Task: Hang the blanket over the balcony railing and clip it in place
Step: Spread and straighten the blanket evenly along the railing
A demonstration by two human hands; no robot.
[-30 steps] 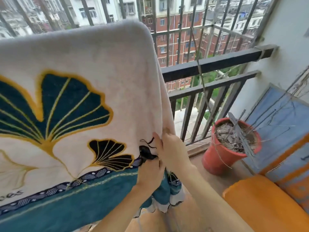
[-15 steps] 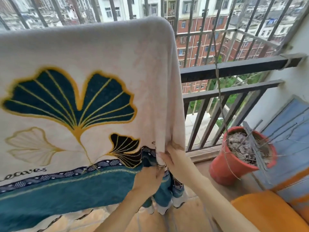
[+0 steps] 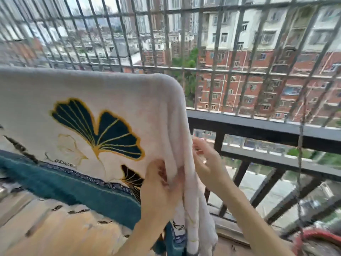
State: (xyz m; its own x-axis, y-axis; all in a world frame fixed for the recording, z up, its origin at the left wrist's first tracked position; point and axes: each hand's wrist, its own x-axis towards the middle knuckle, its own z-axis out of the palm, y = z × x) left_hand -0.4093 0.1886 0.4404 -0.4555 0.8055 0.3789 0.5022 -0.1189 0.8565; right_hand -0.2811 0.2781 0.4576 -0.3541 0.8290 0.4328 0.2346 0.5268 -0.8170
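Head view: blanket (image 3: 92, 93) script blurred, unreadable

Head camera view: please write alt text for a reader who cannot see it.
A cream blanket with dark ginkgo leaves hangs over a black balcony railing. The left hand pinches its right edge; the right hand is open beside it. Brick buildings show beyond the bars.

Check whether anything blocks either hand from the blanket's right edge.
Nothing visible does. The left hand already pinches the white ginkgo-leaf blanket at its right edge; the right hand hovers open beside it, before the dark metal railing.
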